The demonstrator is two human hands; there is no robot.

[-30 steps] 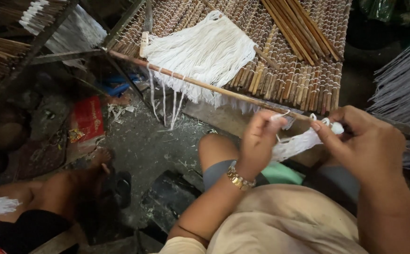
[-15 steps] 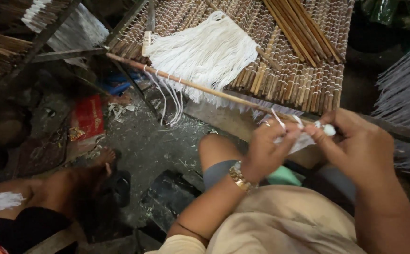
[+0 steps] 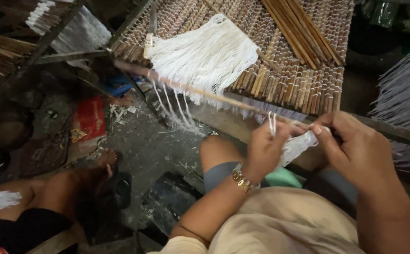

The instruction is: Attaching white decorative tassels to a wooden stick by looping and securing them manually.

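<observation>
Both hands have closed in together: left hand [image 3: 267, 149] and right hand [image 3: 355, 150] pinch one small white string bundle [image 3: 296, 146] just below the woven bamboo mat [image 3: 308, 70].

The white threads [image 3: 205, 56] are looking like soft, matt cotton, lying loose and fibrous on the mat [image 3: 303, 70], which is showing rows of dry, pale-brown reed, rough and ridged. A thin stick [image 3: 186, 87] running through the fringe is looking like smooth, bare wood. The left hand [image 3: 266, 150] and right hand [image 3: 355, 150] are pinching a limp bundle of strands [image 3: 296, 146]. A wristwatch [image 3: 242, 180] is glinting as polished gold-coloured metal. The floor [image 3: 153, 150] is appearing gritty and dull.
</observation>
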